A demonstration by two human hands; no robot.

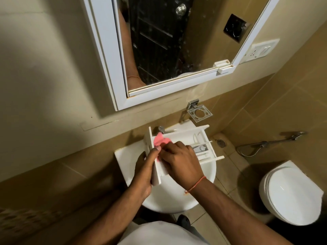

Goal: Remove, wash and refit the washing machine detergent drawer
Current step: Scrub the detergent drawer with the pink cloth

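The head view shows a small bathroom with beige tiled walls and floor. A white-framed mirror [159, 41] hangs above a white sink [123, 156], and a chrome holder [199, 113] is fixed to the wall between them. A white toilet [290, 195] stands to the right, with a spray hose [265, 145] on the wall behind it and a socket plate [260, 50] beside the mirror.

The detergent drawer [185, 137] lies across the sink's back edge, over the basin, its white front panel turned toward the left. It is white plastic, with open compartments and a grey insert in its right half. The tap [161, 129] shows just behind it.

The left hand [143, 174] grips the front panel, fingers curled behind it and thumb up along its edge. The right hand [178, 161], a red thread at its wrist, presses a pink cloth [160, 139] into the drawer's left compartment, fingers bent and bunched on the cloth.
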